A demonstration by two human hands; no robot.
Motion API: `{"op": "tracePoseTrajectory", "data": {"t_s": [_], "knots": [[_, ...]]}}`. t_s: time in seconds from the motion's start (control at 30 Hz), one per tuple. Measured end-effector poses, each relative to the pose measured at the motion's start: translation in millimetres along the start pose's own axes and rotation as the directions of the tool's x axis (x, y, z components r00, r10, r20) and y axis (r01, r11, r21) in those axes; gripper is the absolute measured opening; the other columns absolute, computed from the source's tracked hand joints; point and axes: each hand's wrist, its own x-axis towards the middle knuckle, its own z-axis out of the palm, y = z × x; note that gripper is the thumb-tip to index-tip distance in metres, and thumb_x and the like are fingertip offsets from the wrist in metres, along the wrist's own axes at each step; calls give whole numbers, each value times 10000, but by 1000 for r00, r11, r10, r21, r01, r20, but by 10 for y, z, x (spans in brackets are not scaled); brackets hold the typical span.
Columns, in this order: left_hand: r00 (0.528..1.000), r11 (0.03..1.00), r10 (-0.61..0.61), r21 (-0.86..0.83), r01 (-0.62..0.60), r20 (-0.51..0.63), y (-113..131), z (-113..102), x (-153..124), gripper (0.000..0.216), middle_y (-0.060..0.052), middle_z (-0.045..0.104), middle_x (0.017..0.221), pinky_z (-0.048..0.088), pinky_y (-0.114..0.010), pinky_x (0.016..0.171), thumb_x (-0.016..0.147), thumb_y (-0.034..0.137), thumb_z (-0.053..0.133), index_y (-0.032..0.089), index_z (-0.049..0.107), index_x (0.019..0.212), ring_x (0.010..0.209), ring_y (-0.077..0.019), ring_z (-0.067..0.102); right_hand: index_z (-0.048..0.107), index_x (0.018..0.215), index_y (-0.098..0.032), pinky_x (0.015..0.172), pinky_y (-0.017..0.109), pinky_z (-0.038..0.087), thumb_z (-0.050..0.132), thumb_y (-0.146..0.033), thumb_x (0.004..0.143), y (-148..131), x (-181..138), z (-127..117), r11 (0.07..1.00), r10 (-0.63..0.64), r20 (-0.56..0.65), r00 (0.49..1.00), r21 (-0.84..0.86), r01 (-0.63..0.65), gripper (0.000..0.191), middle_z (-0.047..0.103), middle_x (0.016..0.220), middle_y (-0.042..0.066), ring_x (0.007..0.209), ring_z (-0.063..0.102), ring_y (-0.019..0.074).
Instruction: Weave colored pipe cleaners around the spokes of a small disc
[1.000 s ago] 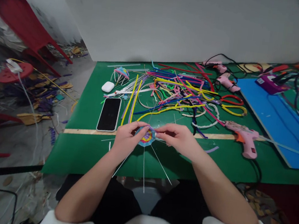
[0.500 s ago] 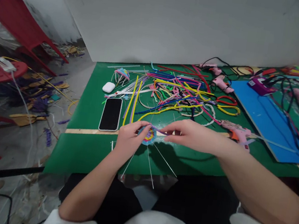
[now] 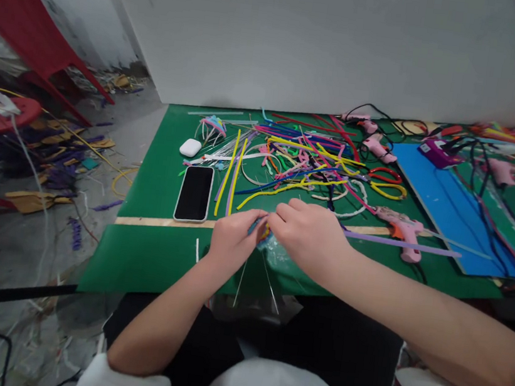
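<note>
My left hand (image 3: 233, 239) is closed, thumb and fingers pinching the edge of a small round woven disc (image 3: 264, 236) of blue, yellow and other colours. Thin pale wire spokes (image 3: 270, 282) stick out of the disc toward the table's front edge. Pressed up against it from the other side, my right hand (image 3: 309, 234) has its fingertips together at the disc's top rim. A purple pipe cleaner (image 3: 403, 243) runs through the right hand and trails off to the right. Both hands cover most of the disc, so its exact weave is hidden.
A phone (image 3: 194, 193) and a white earbud case (image 3: 190, 147) lie left on the green table (image 3: 135, 259). Behind my hands are tangled pipe cleaners (image 3: 282, 187) and scissors (image 3: 388, 190). Right are a pink glue gun (image 3: 411, 238), a blue board (image 3: 445, 211) and cables.
My right hand has moved left, close against my left fingers, and now covers more of the disc. The purple pipe cleaner's long tail now shows to the right. The spokes have turned.
</note>
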Motion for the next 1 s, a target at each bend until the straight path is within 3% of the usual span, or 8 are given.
{"op": "tracePoseTrajectory", "data": {"t_s": [0.13, 0.27, 0.43, 0.57, 0.73, 0.8, 0.9, 1.0], "knots": [[1000, 999, -1, -35, 2, 30, -10, -19, 15, 169, 32, 669, 682, 408, -200, 568, 814, 261, 518, 244, 681, 854, 599, -107, 577, 619, 679, -149, 519, 298, 200, 451, -59, 795, 62, 16, -22, 999, 17, -101, 995, -35, -20, 224, 598, 644, 73, 671, 501, 193], [997, 995, 22, -100, -14, 80, -37, -71, 42, 173, 23, 696, 753, 438, -198, 601, 810, 289, 529, 237, 682, 869, 659, -113, 610, 629, 662, -151, 520, 299, 214, 488, -80, 792, 130, 3, -66, 998, 55, -91, 994, -16, -57, 205, 613, 647, 73, 677, 526, 195], [972, 979, 75, -201, -29, 225, -33, -187, 71, 206, -5, 712, 797, 477, -214, 643, 799, 340, 546, 212, 695, 857, 706, -135, 640, 674, 628, -195, 479, 268, 232, 621, -293, 768, 314, 36, -138, 966, 137, 139, 981, 201, -164, 179, 640, 617, 49, 599, 558, 172], [947, 946, 72, -323, 35, 312, -21, -233, 64, 189, -21, 710, 762, 499, -213, 609, 768, 337, 589, 190, 700, 811, 675, -137, 641, 706, 631, -238, 434, 243, 272, 644, -303, 728, 521, 95, -122, 856, 10, 249, 968, 499, -137, 133, 612, 511, 0, 442, 499, 110], [933, 822, 16, -536, 192, 359, -16, -226, 28, 158, -32, 706, 745, 514, -202, 552, 735, 316, 637, 178, 692, 789, 629, -126, 641, 699, 660, -208, 424, 224, 306, 603, -316, 753, 625, 126, -37, 675, -121, 331, 936, 719, -168, 172, 612, 533, -15, 451, 480, 91], [943, 755, -31, -611, 240, 332, -17, -229, 25, 147, -32, 704, 727, 517, -197, 527, 716, 302, 658, 171, 687, 775, 603, -121, 639, 687, 662, -191, 415, 211, 304, 585, -322, 762, 618, 112, 3, 607, -123, 318, 940, 773, -182, 194, 585, 523, -23, 446, 455, 79], [975, 711, -104, -672, 209, 194, -30, -244, 38, 141, -35, 706, 735, 532, -203, 555, 691, 293, 683, 166, 685, 752, 626, -124, 647, 678, 676, -175, 425, 194, 324, 567, -303, 771, 593, 64, 65, 521, -60, 246, 967, 835, -180, 194, 569, 534, -29, 465, 463, 75], [982, 728, -162, -661, 183, 94, -50, -250, 56, 163, -36, 704, 734, 540, -214, 578, 696, 310, 680, 164, 689, 768, 641, -129, 651, 684, 709, -169, 461, 198, 367, 550, -295, 798, 559, 2, 131, 524, 59, 182, 982, 831, -186, 204, 607, 593, -13, 528, 520, 95]]}}
